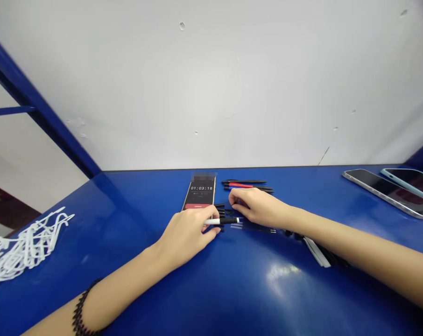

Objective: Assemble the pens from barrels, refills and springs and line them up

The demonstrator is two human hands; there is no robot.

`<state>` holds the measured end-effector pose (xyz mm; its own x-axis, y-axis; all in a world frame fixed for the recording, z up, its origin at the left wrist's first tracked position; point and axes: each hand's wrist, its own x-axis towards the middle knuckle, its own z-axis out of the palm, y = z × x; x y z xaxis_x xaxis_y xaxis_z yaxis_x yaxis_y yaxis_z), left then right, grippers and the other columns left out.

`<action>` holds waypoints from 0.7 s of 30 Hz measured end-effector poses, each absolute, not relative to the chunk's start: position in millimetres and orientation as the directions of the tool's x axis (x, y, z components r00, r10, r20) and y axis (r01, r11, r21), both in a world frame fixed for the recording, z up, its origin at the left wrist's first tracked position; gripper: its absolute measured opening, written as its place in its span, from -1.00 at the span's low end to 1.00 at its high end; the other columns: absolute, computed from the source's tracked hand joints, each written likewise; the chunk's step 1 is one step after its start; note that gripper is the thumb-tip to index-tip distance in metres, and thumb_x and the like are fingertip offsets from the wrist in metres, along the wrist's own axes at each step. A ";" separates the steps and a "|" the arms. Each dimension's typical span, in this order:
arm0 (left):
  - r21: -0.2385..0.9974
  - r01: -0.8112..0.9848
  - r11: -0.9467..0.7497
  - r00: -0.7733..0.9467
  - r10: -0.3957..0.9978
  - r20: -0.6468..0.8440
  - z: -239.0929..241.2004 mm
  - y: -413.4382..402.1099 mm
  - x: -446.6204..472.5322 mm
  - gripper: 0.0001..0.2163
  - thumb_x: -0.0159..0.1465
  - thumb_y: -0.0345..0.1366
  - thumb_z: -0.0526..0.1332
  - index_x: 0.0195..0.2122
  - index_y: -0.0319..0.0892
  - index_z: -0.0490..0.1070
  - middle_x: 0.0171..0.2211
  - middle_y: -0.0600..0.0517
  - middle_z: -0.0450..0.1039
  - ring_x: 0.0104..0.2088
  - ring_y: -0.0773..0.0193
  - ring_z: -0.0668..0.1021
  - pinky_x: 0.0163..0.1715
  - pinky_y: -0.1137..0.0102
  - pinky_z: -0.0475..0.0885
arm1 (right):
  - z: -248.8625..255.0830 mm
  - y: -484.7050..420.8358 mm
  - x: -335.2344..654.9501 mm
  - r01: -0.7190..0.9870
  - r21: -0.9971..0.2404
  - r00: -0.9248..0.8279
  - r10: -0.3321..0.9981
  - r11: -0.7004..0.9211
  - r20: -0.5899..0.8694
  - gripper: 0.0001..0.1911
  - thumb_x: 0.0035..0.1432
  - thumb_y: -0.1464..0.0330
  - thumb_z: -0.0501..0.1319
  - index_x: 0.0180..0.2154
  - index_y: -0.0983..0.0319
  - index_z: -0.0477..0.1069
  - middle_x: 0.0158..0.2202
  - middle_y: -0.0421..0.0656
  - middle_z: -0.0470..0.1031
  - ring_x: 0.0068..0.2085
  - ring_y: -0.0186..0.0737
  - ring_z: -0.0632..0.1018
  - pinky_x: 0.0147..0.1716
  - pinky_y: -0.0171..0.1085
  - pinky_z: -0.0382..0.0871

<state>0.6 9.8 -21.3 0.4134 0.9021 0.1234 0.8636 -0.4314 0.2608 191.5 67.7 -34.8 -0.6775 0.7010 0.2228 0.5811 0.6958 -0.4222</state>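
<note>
My left hand is closed around a pen with a white barrel and a black grip, its tip pointing right. Just to the right, my right hand is held low over the table with thumb and forefinger pinched; whatever they hold is hidden or too small to name. Several small black pen parts lie between the hands. Clear, thin refills rest below my right hand. Beyond it lie several pens, black ones plus a red and a blue one. White pen barrels show partly under my right forearm.
A phone displaying a timer lies behind my left hand. Tangled white plastic pieces are heaped at the table's left. Two more phones lie at the far right. A white wall rises behind the blue table.
</note>
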 end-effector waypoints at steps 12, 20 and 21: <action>0.790 0.577 -0.209 0.380 0.924 -0.033 -8.5 6.3 11.3 -0.81 0.13 -0.25 0.15 -0.25 -0.16 0.22 -0.61 0.23 0.11 -0.59 0.45 0.19 -0.57 0.54 0.13 | -12.7 39.5 201.8 0.293 -0.771 -0.671 0.696 0.565 0.255 -0.78 0.16 0.32 0.06 -0.14 0.24 0.28 -0.33 -0.18 0.40 -0.36 -0.33 0.41 -0.38 -0.37 0.29; 0.933 0.346 -0.096 0.548 0.828 -0.118 6.6 -26.7 48.4 -0.64 0.14 -0.21 0.16 -0.08 -0.12 0.09 -0.48 0.16 0.19 -0.51 0.45 0.32 -0.51 0.53 0.27 | -7.7 -1.8 219.8 -0.047 -0.991 -0.436 0.891 0.122 0.130 -0.84 0.13 0.27 0.12 -0.32 0.22 0.35 -0.36 -0.21 0.34 -0.38 -0.35 0.37 -0.37 -0.37 0.27; 0.929 0.337 -0.152 0.570 0.818 -0.073 8.4 -25.4 51.5 -0.67 0.18 -0.18 0.11 -0.07 -0.12 0.09 -0.40 0.11 0.26 -0.42 0.41 0.38 -0.43 0.50 0.32 | -5.7 -2.9 226.9 -0.087 -0.991 -0.391 0.912 0.097 0.123 -0.82 0.15 0.24 0.08 -0.32 0.21 0.32 -0.31 -0.18 0.35 -0.34 -0.32 0.38 -0.34 -0.34 0.28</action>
<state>51.5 -25.4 8.4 0.5700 0.8184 -0.0732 0.3373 -0.1518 0.9291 226.9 -2.9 -5.7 -0.3908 0.9121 0.1235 -0.0874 0.0967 -0.9915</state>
